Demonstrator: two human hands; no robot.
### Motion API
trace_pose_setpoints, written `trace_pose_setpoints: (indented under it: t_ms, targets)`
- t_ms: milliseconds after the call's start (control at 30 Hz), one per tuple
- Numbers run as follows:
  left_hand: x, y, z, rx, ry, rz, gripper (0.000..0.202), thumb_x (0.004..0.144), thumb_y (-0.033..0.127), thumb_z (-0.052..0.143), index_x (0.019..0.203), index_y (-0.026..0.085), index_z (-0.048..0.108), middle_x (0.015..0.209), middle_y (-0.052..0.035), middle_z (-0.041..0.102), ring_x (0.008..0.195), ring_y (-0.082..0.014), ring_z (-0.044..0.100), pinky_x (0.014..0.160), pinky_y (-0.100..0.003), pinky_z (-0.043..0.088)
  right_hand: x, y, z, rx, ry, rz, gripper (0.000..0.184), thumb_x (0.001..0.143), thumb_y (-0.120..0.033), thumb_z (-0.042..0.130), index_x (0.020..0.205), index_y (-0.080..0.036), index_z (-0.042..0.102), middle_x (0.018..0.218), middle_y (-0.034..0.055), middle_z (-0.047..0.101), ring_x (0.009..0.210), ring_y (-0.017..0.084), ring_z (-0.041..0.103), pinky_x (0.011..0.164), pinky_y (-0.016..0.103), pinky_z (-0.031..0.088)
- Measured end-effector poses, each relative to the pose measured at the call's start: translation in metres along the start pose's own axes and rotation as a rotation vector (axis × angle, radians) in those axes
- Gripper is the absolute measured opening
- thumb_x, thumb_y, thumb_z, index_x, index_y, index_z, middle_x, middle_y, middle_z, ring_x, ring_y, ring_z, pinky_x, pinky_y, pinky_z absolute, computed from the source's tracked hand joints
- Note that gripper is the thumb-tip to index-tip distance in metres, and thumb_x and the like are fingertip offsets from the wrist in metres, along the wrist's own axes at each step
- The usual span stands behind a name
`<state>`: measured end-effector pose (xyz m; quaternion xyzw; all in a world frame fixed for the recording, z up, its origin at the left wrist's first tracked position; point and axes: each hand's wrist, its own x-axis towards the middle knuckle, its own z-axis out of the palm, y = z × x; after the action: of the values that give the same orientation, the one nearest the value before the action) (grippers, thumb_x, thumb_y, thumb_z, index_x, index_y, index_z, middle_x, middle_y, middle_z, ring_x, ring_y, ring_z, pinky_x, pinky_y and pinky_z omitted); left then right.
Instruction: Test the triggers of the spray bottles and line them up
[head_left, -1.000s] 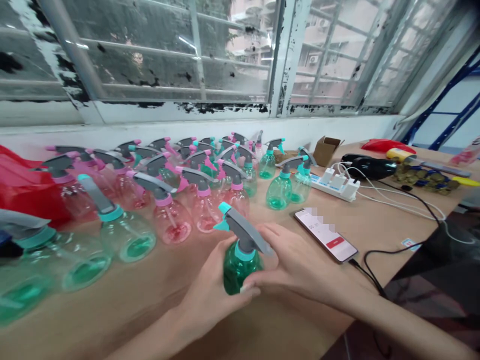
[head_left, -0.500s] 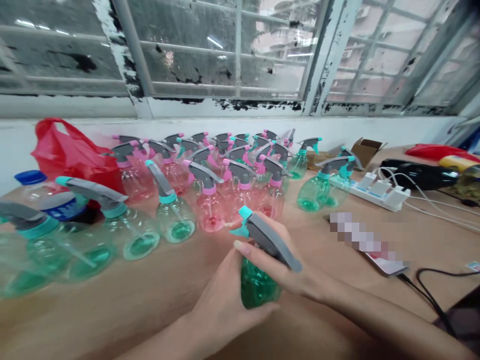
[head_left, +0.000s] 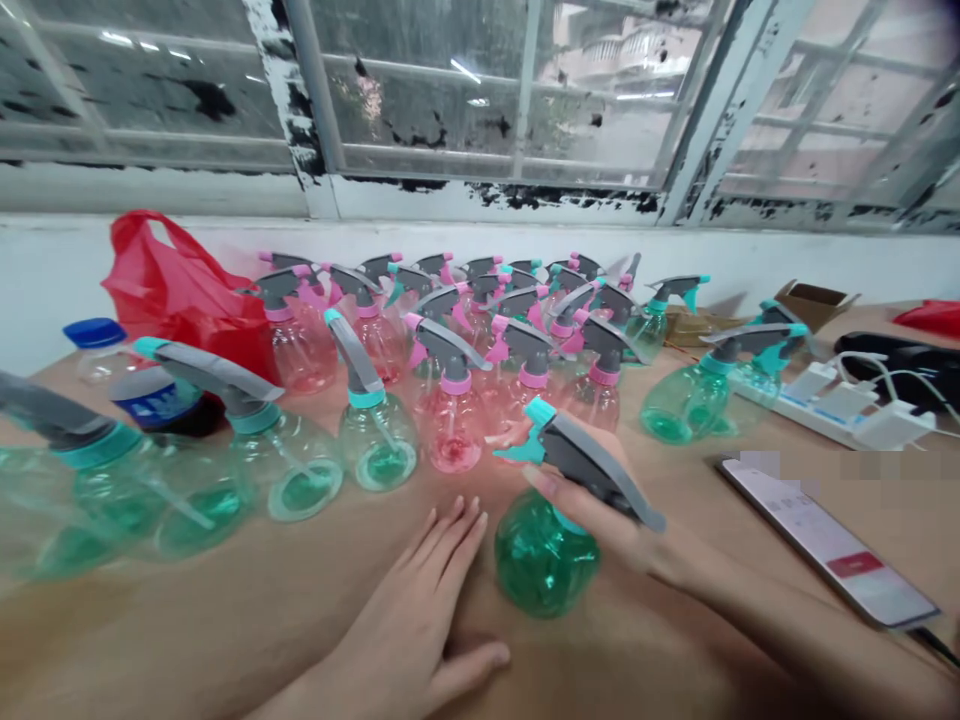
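In the head view, a green spray bottle (head_left: 546, 560) with a grey and turquoise trigger head stands tilted slightly in front of me. My right hand (head_left: 600, 490) is wrapped round its neck, just under the trigger; part of the fingers lies hidden behind the head. To its left, my left hand (head_left: 420, 600) lies flat on the wooden table with its fingers stretched out, apart from the bottle. A pink spray bottle (head_left: 455, 425) and a clear-green spray bottle (head_left: 377, 440) stand just beyond the left fingertips.
Several pink and green spray bottles crowd the back by the wall. A red plastic bag (head_left: 187, 300) and a blue-capped drink bottle (head_left: 150, 385) are at the left. Rightward lie a phone (head_left: 825, 540), a white power strip (head_left: 832, 405) with plugs and a cardboard box (head_left: 814, 300).
My left hand has let go of the green spray bottle and come down flat on the table. My right hand still holds it. The whole view has shifted left.
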<state>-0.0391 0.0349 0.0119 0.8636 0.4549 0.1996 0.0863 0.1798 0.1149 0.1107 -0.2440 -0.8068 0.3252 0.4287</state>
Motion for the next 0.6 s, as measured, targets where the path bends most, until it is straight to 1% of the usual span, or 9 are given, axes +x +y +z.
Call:
trace_pose_setpoints:
  t_ms: [67,133,200,267,333,433,533,600]
  targets:
    - [0.0018,0.0034,-0.0031,0.025,-0.015,0.004,0.106,0.084,0.044,0.070,0.154,0.029,-0.009,0.157,-0.0111,0.024,0.138,-0.0363,0.036,0.108,-0.055,0.036,0.0022,0.0031,-0.0032,-0.019,-0.009,-0.003,0.025,0.087,-0.017,0.052,0.069,-0.022,0.035,0.059,-0.0079,0.030,0.049,0.008,0.028,0.045,0.022,0.027]
    - [0.0028,0.0051,-0.0042,0.035,-0.005,0.013,0.108,0.083,0.044,0.070,0.154,0.028,-0.009,0.157,-0.0113,0.024,0.137,-0.0366,0.037,0.108,-0.055,0.036,0.0035,0.0048,-0.0058,-0.046,-0.004,-0.010,0.025,0.087,-0.018,0.051,0.069,-0.023,0.035,0.060,-0.0074,0.030,0.049,0.008,0.029,0.046,0.023,0.028]
    - [0.0028,0.0045,-0.0034,0.049,-0.004,0.016,0.107,0.083,0.044,0.069,0.154,0.027,-0.009,0.158,-0.0112,0.023,0.137,-0.0367,0.037,0.108,-0.055,0.037,0.0038,0.0049,-0.0077,-0.071,0.006,-0.023,0.025,0.088,-0.020,0.050,0.068,-0.023,0.035,0.060,-0.0064,0.033,0.050,0.009,0.032,0.048,0.025,0.030]
    - [0.0025,0.0031,-0.0021,0.068,-0.019,0.016,0.107,0.084,0.044,0.069,0.154,0.027,-0.010,0.158,-0.0116,0.023,0.138,-0.0366,0.036,0.107,-0.056,0.037,0.0034,0.0040,-0.0092,-0.072,0.004,-0.021,0.023,0.088,-0.021,0.050,0.069,-0.023,0.037,0.061,-0.0050,0.038,0.052,0.010,0.039,0.050,0.026,0.036]
    - [0.0025,0.0022,-0.0016,0.076,-0.039,0.010,0.107,0.084,0.044,0.069,0.154,0.028,-0.010,0.158,-0.0119,0.023,0.138,-0.0365,0.035,0.107,-0.056,0.037,0.0025,0.0029,-0.0103,-0.049,0.020,-0.043,0.020,0.088,-0.021,0.049,0.070,-0.023,0.040,0.063,-0.0036,0.044,0.054,0.011,0.046,0.054,0.025,0.041]
    - [0.0033,0.0031,-0.0030,0.057,-0.049,0.005,0.106,0.084,0.044,0.069,0.154,0.029,-0.009,0.157,-0.0118,0.025,0.137,-0.0364,0.036,0.108,-0.055,0.035,0.0010,0.0033,-0.0111,-0.069,0.033,-0.064,0.019,0.088,-0.021,0.049,0.070,-0.023,0.044,0.064,-0.0024,0.048,0.054,0.011,0.049,0.054,0.025,0.044]
    - [0.0041,0.0051,-0.0055,0.050,-0.042,-0.002,0.104,0.085,0.043,0.069,0.155,0.028,-0.007,0.157,-0.0120,0.026,0.137,-0.0360,0.037,0.109,-0.054,0.035,-0.0005,0.0062,-0.0102,-0.104,0.026,-0.036,0.016,0.090,-0.028,0.050,0.075,-0.023,0.052,0.065,-0.0006,0.053,0.056,0.013,0.051,0.054,0.027,0.044]
    - [0.0046,0.0059,-0.0065,0.043,-0.042,-0.008,0.102,0.085,0.043,0.068,0.155,0.028,-0.004,0.157,-0.0119,0.026,0.138,-0.0357,0.036,0.109,-0.054,0.034,-0.0015,0.0077,-0.0091,-0.080,0.045,0.001,0.015,0.090,-0.035,0.052,0.085,-0.023,0.059,0.066,-0.0002,0.054,0.058,0.015,0.053,0.054,0.028,0.044]
